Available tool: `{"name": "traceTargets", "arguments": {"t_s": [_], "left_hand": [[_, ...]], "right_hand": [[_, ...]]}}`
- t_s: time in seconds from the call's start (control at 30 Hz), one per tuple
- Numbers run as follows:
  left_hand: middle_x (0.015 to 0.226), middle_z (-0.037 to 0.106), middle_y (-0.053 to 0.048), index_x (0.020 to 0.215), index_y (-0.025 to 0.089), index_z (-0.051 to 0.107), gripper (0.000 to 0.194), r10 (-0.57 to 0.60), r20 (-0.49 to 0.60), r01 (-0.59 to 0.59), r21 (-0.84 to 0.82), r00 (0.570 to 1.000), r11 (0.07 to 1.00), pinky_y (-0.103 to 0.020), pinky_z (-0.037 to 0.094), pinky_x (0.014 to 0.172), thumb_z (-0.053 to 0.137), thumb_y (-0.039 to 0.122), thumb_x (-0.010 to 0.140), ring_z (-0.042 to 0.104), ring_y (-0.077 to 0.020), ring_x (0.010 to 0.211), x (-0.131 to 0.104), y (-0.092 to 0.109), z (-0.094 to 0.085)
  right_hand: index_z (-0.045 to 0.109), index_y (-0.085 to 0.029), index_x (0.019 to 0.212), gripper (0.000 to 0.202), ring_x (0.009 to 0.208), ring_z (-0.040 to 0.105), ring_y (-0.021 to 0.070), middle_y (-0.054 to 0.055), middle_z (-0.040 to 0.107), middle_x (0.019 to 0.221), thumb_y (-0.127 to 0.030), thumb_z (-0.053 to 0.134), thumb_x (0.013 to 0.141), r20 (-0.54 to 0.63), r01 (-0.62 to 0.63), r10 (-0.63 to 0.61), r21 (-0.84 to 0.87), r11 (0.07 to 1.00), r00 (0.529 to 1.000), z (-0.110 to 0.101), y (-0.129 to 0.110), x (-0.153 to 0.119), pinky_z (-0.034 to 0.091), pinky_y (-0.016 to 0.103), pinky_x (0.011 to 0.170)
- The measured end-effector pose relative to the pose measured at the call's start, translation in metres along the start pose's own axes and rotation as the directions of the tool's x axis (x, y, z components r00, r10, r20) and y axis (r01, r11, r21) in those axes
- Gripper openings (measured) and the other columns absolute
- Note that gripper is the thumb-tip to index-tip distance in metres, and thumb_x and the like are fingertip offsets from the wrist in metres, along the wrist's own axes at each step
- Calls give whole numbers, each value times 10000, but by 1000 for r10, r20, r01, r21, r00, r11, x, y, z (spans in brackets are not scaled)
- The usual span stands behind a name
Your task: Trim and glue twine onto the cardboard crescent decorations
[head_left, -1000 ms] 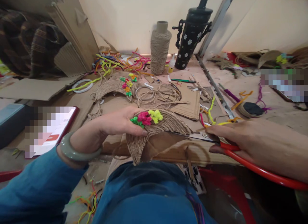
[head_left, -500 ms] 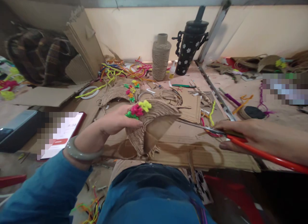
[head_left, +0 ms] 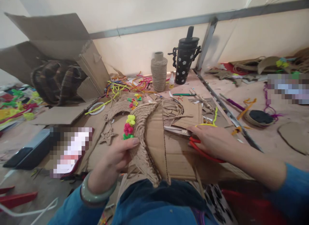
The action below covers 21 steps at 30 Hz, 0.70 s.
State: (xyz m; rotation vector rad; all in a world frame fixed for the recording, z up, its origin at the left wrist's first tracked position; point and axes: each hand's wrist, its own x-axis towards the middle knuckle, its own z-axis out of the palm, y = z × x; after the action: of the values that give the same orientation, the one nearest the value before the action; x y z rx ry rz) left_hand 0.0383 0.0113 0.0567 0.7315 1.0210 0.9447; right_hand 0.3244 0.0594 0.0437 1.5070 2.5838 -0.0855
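Note:
My left hand point(head_left: 120, 154) is closed on a crescent point(head_left: 142, 131) wrapped in brown twine, its thumb near the green flower. Yellow, pink and green fuzzy flowers point(head_left: 128, 128) run down the crescent's left edge. In my right hand point(head_left: 207, 138) is a pair of red-handled scissors point(head_left: 177, 131), blades pointing left towards the crescent, a short distance from it. The scissors lie low over the cardboard point(head_left: 178, 163). Behind the crescent rests another twine crescent point(head_left: 118, 109) with small flowers, and a twine star point(head_left: 107, 136) lies left of my left hand.
A twine cone point(head_left: 159, 73), a small glue bottle point(head_left: 171, 81) and a black flowered tumbler point(head_left: 185, 60) stand at the back. Coloured pipe cleaners point(head_left: 135, 83) are heaped beside an open cardboard box point(head_left: 94, 63). A phone point(head_left: 74, 151) lies left; a dark round piece point(head_left: 260, 117) lies right.
The crescent has turned more upright and sits lower, with my left hand still on it. My right hand has brought the scissors left, closer to the crescent. The view has shifted.

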Motion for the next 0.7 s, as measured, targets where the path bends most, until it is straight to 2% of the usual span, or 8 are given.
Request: {"name": "traceTargets", "arguments": {"t_s": [0.1, 0.27, 0.37, 0.47, 0.57, 0.7], "left_hand": [[692, 773, -28, 816, 198, 703, 265, 3, -83, -12, -101, 997, 995, -417, 590, 804, 749, 237, 559, 739, -318, 852, -1, -4, 0], [624, 753, -34, 623, 231, 680, 156, -65, -30, 60, -143, 997, 988, -447, 577, 847, 762, 319, 523, 731, -344, 888, -1, -14, -2], [645, 764, -18, 659, 255, 713, 185, -33, -52, 22, -201, 998, 979, -443, 571, 861, 773, 341, 506, 735, -331, 854, 1, -23, -5], [658, 777, -19, 667, 247, 740, 232, -20, -63, 2, -269, 998, 963, -437, 583, 816, 798, 375, 482, 740, -313, 752, 3, -30, -5], [676, 789, -14, 639, 242, 757, 276, -41, -76, 13, -340, 996, 940, -392, 596, 741, 849, 367, 412, 735, -276, 674, 5, -31, -3], [729, 801, -8, 639, 244, 762, 323, -46, -111, -1, -396, 993, 918, -365, 595, 768, 889, 342, 359, 744, -272, 743, 4, -27, 5]], "right_hand": [[638, -155, 1111, 298, 888, 714, 322, 146, 741, 956, -277, 524, 863, -16, 12, -11, 33, 999, 1000, 2, -1, 3, 508, 365, 655], [615, -204, 1159, 327, 886, 717, 273, 103, 748, 1032, -318, 536, 864, -81, -23, 35, 151, 988, 996, -3, -9, -2, 526, 332, 665], [621, -226, 1106, 316, 809, 716, 207, 48, 753, 986, -323, 606, 806, -122, 8, 26, 274, 962, 992, -6, -24, -11, 538, 273, 654], [646, -225, 1042, 320, 784, 719, 217, 44, 760, 937, -282, 649, 727, -169, 76, -12, 380, 922, 986, -4, -35, -18, 559, 288, 660], [644, -203, 1111, 355, 850, 730, 248, 90, 761, 1009, -243, 586, 763, -238, 81, -8, 298, 951, 971, 5, -34, -15, 579, 332, 689], [632, -149, 1170, 403, 933, 714, 320, 162, 736, 1064, -206, 553, 779, -309, 66, -20, 141, 988, 951, 20, -18, 0, 588, 416, 704]]}}
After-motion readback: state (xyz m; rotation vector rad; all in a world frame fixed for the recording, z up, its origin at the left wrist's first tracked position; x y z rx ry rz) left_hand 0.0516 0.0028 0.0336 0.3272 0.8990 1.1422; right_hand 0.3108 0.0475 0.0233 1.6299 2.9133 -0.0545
